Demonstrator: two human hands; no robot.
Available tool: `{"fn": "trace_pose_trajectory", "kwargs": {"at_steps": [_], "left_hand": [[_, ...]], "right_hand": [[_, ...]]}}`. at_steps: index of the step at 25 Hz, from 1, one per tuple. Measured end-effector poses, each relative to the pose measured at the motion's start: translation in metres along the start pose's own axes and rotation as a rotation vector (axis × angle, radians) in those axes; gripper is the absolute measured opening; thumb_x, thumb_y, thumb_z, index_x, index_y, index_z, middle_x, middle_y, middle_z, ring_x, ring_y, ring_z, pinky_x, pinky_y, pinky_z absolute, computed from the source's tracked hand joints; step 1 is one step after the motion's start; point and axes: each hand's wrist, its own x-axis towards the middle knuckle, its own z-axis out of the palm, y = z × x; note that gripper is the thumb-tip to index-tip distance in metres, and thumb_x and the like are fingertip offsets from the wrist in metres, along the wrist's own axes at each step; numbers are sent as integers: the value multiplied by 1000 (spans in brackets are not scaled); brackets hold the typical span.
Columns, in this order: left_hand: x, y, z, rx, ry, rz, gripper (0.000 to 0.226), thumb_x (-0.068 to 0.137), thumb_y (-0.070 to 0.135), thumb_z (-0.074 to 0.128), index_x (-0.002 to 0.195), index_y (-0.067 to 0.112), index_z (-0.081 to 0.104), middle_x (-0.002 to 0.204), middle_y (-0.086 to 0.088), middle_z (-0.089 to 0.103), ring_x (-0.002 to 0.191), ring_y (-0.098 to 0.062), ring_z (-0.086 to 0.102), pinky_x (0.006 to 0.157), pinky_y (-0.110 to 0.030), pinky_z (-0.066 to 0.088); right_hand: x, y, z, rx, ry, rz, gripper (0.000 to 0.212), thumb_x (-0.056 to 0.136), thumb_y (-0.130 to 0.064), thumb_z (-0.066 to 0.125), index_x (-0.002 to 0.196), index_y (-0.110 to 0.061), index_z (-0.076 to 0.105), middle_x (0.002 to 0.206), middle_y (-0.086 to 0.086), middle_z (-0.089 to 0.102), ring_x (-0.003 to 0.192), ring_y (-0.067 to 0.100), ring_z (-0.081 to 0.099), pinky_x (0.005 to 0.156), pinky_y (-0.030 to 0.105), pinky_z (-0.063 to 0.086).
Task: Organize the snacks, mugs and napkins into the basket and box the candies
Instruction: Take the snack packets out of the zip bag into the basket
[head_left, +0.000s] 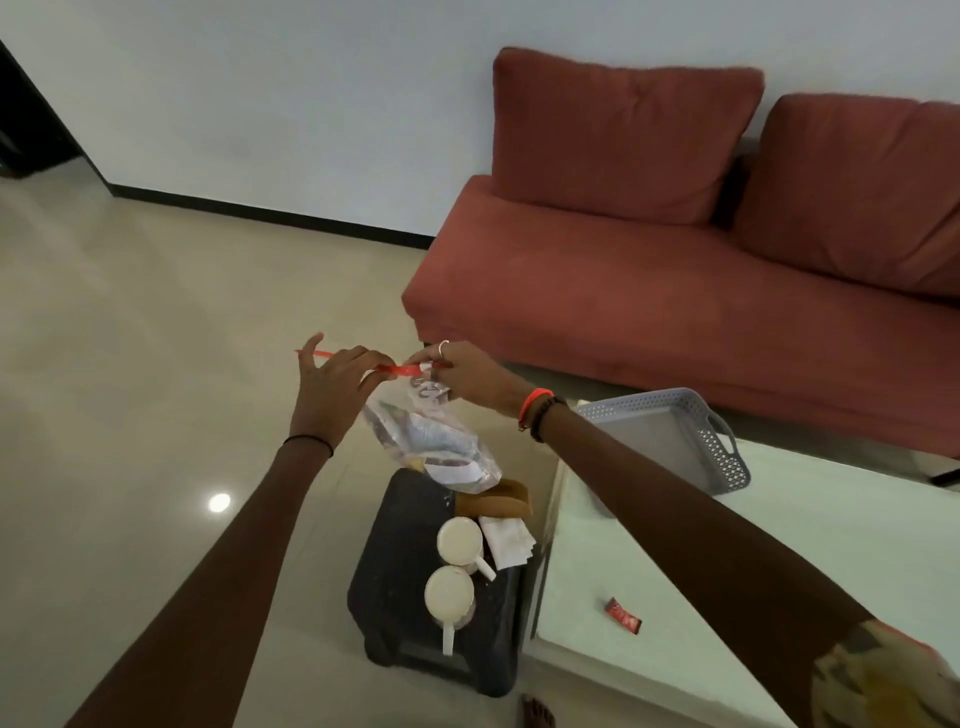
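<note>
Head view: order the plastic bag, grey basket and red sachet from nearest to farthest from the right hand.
1. Plastic bag, pinched by the right hand.
2. Grey basket, just to its right.
3. Red sachet, on the table, nearer the person.

Mugs (450, 592) and napkins (506, 540) sit on the stool (400, 571), left of the counter (727, 597), which holds the basket (722, 457).
</note>
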Motion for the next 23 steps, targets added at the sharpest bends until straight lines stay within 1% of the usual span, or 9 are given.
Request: {"fn": "trace_pose_trajectory", "kwargs": {"at_steps": [2,5,6,9,11,13,15,19,23], "left_hand": [[14,26,-12,-51,-1,-8,10,87,24,59,90,24,68,93,2,74,91,-20,69,107,-51,25],[32,72,-23,-114,-28,2,14,89,29,55,92,24,68,93,2,74,93,-19,68,108,-51,23],[38,89,-26,-135,-30,12,15,89,29,55,92,23,68,93,2,74,93,-19,68,108,-51,22],[50,134,-33,-204,-38,46,15,88,28,55,92,23,68,94,2,74,95,-19,67,108,-51,21],[55,163,-34,-236,-77,71,15,89,30,54,93,25,68,95,5,73,97,-17,65,109,-49,19],[60,193,-32,-257,-121,101,17,89,31,52,95,26,67,97,5,72,99,-16,63,109,-48,18],[64,224,-30,-277,-153,125,19,90,33,51,97,26,67,98,5,71,100,-15,62,110,-47,18],[73,288,-25,-352,-208,134,19,89,34,52,99,26,66,101,6,70,101,-14,61,112,-45,15],[88,349,-21,-453,-297,166,26,87,43,52,107,31,62,110,10,67,108,-11,58,114,-50,8]], "right_hand": [[-24,-4,-27,42,31,45,29,93,-2,47,121,0,55,109,14,63,88,16,59,74,24,53],[-61,1,-57,62,212,126,16,89,-3,56,104,-5,53,101,13,62,75,10,56,59,10,47],[-73,5,-66,42,291,135,14,88,-2,58,101,-5,55,100,14,63,74,10,56,58,9,47],[-110,16,-95,-66,492,145,12,86,-2,59,98,0,64,102,16,70,82,12,58,77,24,50],[-134,25,-112,-70,579,160,14,86,-4,59,96,-1,69,98,16,72,77,10,60,79,28,53],[-157,36,-128,-88,639,165,15,86,-5,60,95,-2,71,92,16,73,59,-2,59,67,16,53],[-179,49,-144,-92,679,188,15,86,-4,60,94,-2,72,86,18,74,48,-3,57,56,6,49],[-223,73,-180,-101,761,219,12,85,-4,61,91,-2,72,84,15,73,62,10,59,64,9,47],[-256,96,-209,-142,812,190,11,87,-4,59,89,-4,70,88,12,72,75,13,60,66,11,45]]}}
